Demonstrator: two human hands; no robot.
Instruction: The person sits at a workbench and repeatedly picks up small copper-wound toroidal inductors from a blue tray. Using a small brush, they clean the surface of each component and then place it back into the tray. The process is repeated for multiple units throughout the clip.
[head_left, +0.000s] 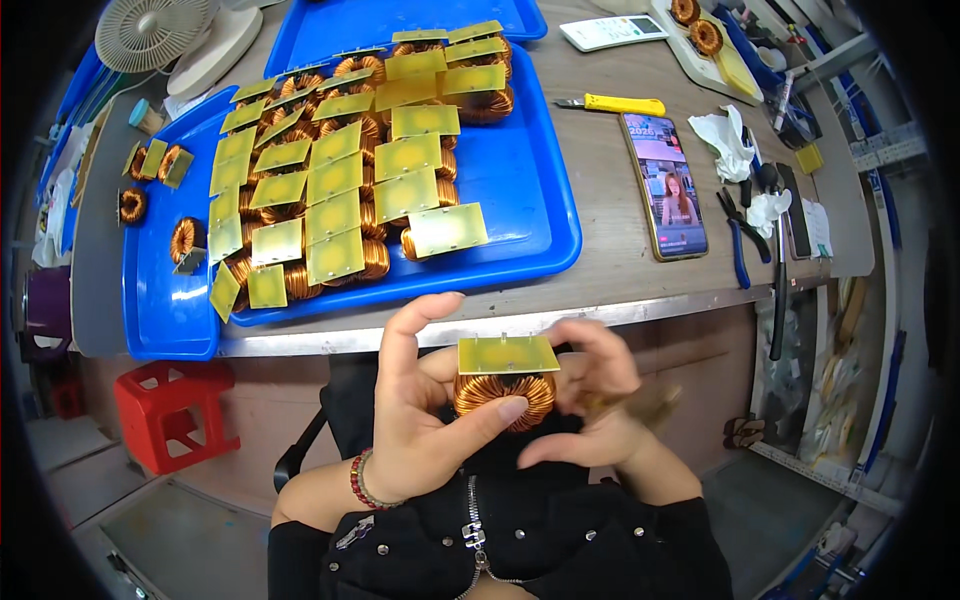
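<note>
In front of my chest, below the table edge, both hands hold one copper-wound toroid coil point(505, 392) topped by a small yellow board point(506, 354). My left hand point(420, 410) cups it from the left with the thumb pressed across the windings. From the right, my right hand point(590, 400) grips it, fingers curled behind it. On the table a big blue tray point(520, 190) carries several rows of the same coils with yellow boards point(340, 185).
A second blue tray point(165, 300) on the left holds a few loose coils. A phone with a lit screen point(667, 185), a yellow knife point(615, 104), pliers point(738, 235) and crumpled tissues lie right of the trays. A white fan point(150, 30) stands far left; a red stool point(170, 410) is on the floor.
</note>
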